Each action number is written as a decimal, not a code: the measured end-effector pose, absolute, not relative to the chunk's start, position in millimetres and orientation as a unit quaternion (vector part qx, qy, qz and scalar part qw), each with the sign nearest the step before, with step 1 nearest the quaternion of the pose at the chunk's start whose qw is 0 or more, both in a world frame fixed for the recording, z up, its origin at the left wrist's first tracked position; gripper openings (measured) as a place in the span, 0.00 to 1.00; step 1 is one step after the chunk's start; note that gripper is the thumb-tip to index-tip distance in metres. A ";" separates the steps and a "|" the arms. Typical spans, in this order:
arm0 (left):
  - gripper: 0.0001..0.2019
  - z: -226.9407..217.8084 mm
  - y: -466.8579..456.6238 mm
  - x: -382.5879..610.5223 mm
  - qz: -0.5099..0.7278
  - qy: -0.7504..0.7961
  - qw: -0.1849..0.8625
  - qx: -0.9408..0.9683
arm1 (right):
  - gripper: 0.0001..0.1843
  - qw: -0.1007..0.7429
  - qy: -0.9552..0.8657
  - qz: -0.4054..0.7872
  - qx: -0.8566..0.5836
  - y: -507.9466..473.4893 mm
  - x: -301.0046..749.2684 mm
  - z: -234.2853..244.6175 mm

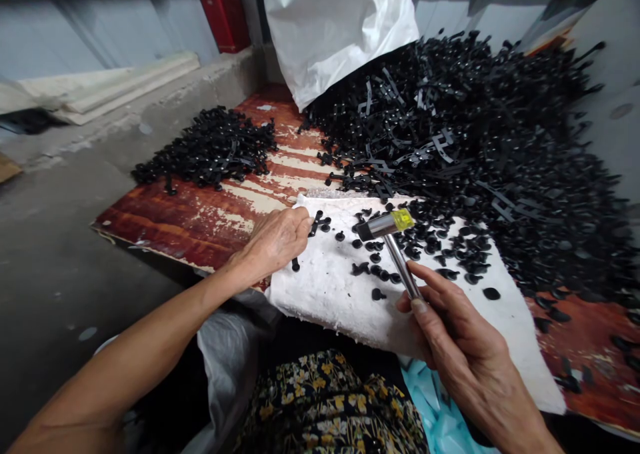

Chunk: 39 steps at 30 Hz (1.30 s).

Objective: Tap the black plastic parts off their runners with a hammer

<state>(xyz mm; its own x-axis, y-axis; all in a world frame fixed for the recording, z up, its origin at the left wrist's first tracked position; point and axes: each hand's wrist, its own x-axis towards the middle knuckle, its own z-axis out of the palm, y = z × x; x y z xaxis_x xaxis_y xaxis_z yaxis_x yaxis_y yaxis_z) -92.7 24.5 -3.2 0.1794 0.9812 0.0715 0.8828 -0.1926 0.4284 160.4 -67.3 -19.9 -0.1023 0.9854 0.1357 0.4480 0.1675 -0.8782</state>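
Note:
My left hand (283, 241) is closed on a small black part (315, 223) over the left side of a white cloth (330, 301). Ends of this black piece stick out on both sides of the fingers; its middle is hidden. In my right hand (450, 327) is a small hammer (400, 261), gripped by its metal handle. The hammer head has a yellow end and a dark end, and it is raised a little over the cloth. Several small black round-headed pieces (375, 258) lie scattered on the cloth beneath and beyond the hammer.
A large heap of black parts (450, 121) covers the table's back and right. A smaller black pile (210, 147) sits at the back left of the worn red-brown table (165, 221). A white sack (340, 34) stands behind. Below on the right is light-blue material (435, 401).

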 end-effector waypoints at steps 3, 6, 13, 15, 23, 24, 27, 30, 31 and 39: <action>0.15 -2.9 24.4 -92.9 0.158 0.622 0.140 0.754 | 0.20 0.379 -0.672 0.335 -0.542 -67.5 160.3 -20.0; 0.14 -0.1 23.9 -91.3 0.134 0.627 0.123 0.758 | 0.20 0.362 -0.720 0.285 -0.520 -63.1 158.6 -18.4; 0.13 6.6 24.0 -86.1 0.064 0.646 0.081 0.756 | 0.25 0.315 -0.835 0.104 -0.439 -31.0 142.8 -10.3; 0.14 6.0 23.8 -86.1 0.060 0.643 0.076 0.760 | 0.27 0.266 -0.851 0.068 -0.447 -22.2 137.1 -7.8; 0.13 0.8 29.0 -96.7 0.121 0.586 0.180 0.780 | 0.30 0.168 -0.871 0.028 -0.461 -15.8 133.0 -5.1; 0.14 -0.1 30.8 -98.4 0.135 0.574 0.215 0.778 | 0.30 0.167 -0.871 0.027 -0.462 -16.2 133.7 -5.7; 0.15 -1.7 36.4 -100.3 0.169 0.554 0.304 0.756 | 0.29 0.164 -0.868 0.032 -0.467 -15.8 134.7 -6.8; 0.14 -0.1 39.7 -97.7 0.186 0.573 0.352 0.716 | 0.30 0.148 -0.868 0.040 -0.472 -13.7 133.9 -5.7; 0.14 0.8 39.8 -96.4 0.189 0.584 0.372 0.696 | 0.31 0.145 -0.869 0.044 -0.471 -13.3 133.4 -5.0; 0.13 3.7 34.9 -92.2 0.188 0.624 0.445 0.615 | 0.30 0.157 -0.868 0.068 -0.466 -10.1 132.7 -4.4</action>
<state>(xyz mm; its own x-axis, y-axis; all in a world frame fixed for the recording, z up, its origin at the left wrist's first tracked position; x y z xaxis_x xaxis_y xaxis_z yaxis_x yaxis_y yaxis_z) -92.2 34.9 3.7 0.1517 0.9340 -0.3235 0.6000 0.1731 0.7811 132.7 -10.1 -4.4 -0.5157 0.8309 0.2091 0.7885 0.5557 -0.2636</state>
